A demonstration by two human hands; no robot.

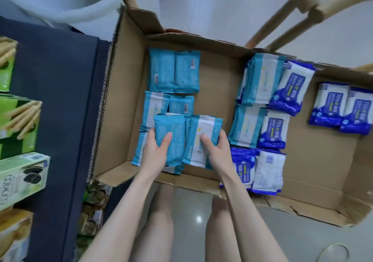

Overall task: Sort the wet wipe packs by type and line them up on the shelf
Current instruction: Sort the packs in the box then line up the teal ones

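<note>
1. Bright, even, cool light; only faint, soft shadows lie inside the box.
2. One small white glare spot sits on the glossy floor.
3. Wide-angle bending curves the box edges and the chair toward the frame's borders.
4. Blur smears the chair and the cartons at left; the packs at centre are sharper, their small print unreadable.

The left hand grips a teal wipe pack, the right hand a second teal pack, both above a cardboard box; dark-blue wipe packs lie at its right.
</note>
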